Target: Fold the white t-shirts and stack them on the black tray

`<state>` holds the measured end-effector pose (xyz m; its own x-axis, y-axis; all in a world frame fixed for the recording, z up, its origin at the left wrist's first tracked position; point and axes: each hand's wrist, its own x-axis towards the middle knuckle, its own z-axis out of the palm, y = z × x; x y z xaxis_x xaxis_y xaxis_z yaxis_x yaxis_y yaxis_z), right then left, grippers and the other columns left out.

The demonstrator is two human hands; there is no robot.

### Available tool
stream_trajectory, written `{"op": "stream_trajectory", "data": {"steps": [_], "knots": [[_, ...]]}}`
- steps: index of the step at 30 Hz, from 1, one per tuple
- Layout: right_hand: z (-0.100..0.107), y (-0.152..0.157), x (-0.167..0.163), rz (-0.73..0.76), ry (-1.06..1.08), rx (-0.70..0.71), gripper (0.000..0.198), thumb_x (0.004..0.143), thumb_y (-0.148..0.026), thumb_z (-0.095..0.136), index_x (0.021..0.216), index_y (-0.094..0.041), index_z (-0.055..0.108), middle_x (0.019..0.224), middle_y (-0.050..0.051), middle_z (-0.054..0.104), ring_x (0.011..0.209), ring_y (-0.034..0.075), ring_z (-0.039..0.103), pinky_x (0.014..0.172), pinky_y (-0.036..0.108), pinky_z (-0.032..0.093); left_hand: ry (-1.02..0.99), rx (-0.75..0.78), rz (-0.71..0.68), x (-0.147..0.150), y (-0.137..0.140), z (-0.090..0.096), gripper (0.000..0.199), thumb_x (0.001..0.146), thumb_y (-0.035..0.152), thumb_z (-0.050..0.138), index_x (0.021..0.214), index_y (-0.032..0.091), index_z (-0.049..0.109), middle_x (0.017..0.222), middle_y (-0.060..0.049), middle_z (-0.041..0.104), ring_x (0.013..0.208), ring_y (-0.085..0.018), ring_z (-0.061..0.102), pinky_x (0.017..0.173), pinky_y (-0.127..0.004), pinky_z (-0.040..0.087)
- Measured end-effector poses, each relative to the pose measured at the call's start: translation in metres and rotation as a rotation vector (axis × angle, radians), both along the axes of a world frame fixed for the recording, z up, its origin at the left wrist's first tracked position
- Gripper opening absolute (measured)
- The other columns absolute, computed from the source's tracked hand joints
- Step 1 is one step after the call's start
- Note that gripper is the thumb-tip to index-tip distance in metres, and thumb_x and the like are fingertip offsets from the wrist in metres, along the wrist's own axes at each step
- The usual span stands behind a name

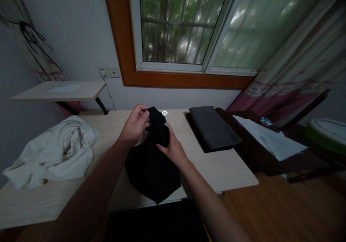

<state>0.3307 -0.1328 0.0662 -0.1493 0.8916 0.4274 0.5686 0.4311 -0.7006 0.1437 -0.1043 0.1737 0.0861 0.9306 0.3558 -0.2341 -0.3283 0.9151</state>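
A piece of black cloth [154, 170] hangs between my hands over the light wooden desk, its lower part spreading into a point near the front edge. My left hand [135, 125] pinches its bunched top edge between thumb and fingers. On the other side, my right hand [173, 146] grips the gathered cloth, with the thumb in front and the fingers mostly hidden behind. A small white patch, perhaps a label, shows beside the right fingertips. What kind of garment or bag the cloth is, I cannot tell.
A crumpled off-white cloth [65, 148] lies at the left of the desk [216, 170], before a small raised shelf [59, 90]. Dark grey flat folders or cases [214, 128] lie at the right. Beyond them is a dark table with paper [270, 137].
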Motion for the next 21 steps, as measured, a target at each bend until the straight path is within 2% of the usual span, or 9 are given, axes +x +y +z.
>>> {"op": "stream_trajectory", "data": {"steps": [2,4,6,8,11,14,17,19,21], "knots": [[0.01,0.003,-0.006,0.0,0.039,-0.019,0.102,0.078,-0.029,0.075,0.163,-0.025,0.018,0.154,0.014,0.05,0.129,0.032,0.06,0.1,0.047,0.055,-0.125,-0.054,-0.078,0.005,-0.005,0.008,0.022,0.092,0.039,0.065,0.101,0.022,0.056,0.092,-0.002,0.068,0.086,-0.017,0.07,0.078,-0.031,0.059],[0.019,0.006,-0.009,0.01,0.097,-0.015,0.079,0.079,-0.025,0.069,0.153,-0.026,0.042,0.137,0.01,0.066,0.115,0.031,0.068,0.095,0.044,0.056,-0.195,-0.089,-0.089,0.005,-0.008,0.014,0.02,0.092,0.036,0.065,0.1,0.02,0.057,0.094,-0.004,0.069,0.093,-0.019,0.071,0.084,-0.035,0.06],[0.026,0.01,-0.01,0.033,0.206,-0.012,0.046,0.082,-0.024,0.063,0.128,-0.024,0.067,0.117,0.006,0.075,0.104,0.029,0.071,0.093,0.041,0.055,-0.244,-0.094,-0.026,0.0,-0.007,0.014,0.019,0.091,0.033,0.064,0.101,0.02,0.057,0.101,-0.006,0.07,0.101,-0.022,0.07,0.089,-0.037,0.059],[0.032,0.014,-0.01,0.033,0.378,-0.025,0.027,0.084,-0.029,0.061,0.107,-0.022,0.074,0.106,0.003,0.078,0.101,0.027,0.071,0.092,0.039,0.055,-0.25,-0.061,0.082,-0.01,-0.004,0.008,0.02,0.092,0.034,0.062,0.107,0.022,0.056,0.117,-0.008,0.068,0.112,-0.023,0.068,0.093,-0.04,0.058],[0.043,0.017,-0.011,-0.012,0.658,-0.068,0.029,0.083,-0.035,0.064,0.106,-0.019,0.073,0.107,0.004,0.077,0.103,0.026,0.069,0.093,0.039,0.055,-0.106,0.018,0.232,-0.028,-0.003,-0.01,0.035,0.095,0.044,0.058,0.127,0.03,0.05,0.15,-0.01,0.049,0.132,-0.027,0.057,0.102,-0.045,0.053],[0.058,0.015,-0.015,0.002,0.842,-0.132,0.034,0.084,-0.038,0.067,0.112,-0.02,0.071,0.115,0.004,0.076,0.107,0.025,0.069,0.096,0.04,0.055,0.173,0.061,0.212,-0.038,-0.014,-0.032,0.075,0.087,0.057,0.067,0.149,0.031,0.033,0.163,-0.017,0.031,0.144,-0.034,0.044,0.11,-0.052,0.046],[0.069,0.006,-0.026,0.126,0.934,-0.296,0.034,0.082,-0.037,0.072,0.111,-0.021,0.072,0.108,0.004,0.077,0.101,0.024,0.071,0.093,0.039,0.056,0.386,0.021,0.074,-0.035,-0.035,-0.051,0.108,0.068,0.054,0.086,0.155,0.025,0.029,0.157,-0.018,0.042,0.143,-0.037,0.044,0.116,-0.054,0.041],[0.073,-0.002,-0.036,0.27,0.962,-0.45,0.031,0.079,-0.035,0.075,0.106,-0.021,0.074,0.098,0.003,0.077,0.088,0.022,0.072,0.085,0.036,0.058,0.45,-0.086,0.032,-0.032,-0.049,-0.063,0.098,0.067,0.053,0.088,0.148,0.021,0.044,0.145,-0.016,0.057,0.137,-0.037,0.051,0.116,-0.054,0.041],[0.076,-0.01,-0.044,0.437,0.942,-0.541,0.031,0.078,-0.033,0.077,0.107,-0.022,0.075,0.106,0.004,0.075,0.086,0.019,0.071,0.082,0.034,0.059,0.436,-0.233,0.03,-0.033,-0.058,-0.075,0.078,0.072,0.055,0.083,0.137,0.019,0.058,0.136,-0.013,0.065,0.132,-0.036,0.057,0.114,-0.054,0.044]]}}
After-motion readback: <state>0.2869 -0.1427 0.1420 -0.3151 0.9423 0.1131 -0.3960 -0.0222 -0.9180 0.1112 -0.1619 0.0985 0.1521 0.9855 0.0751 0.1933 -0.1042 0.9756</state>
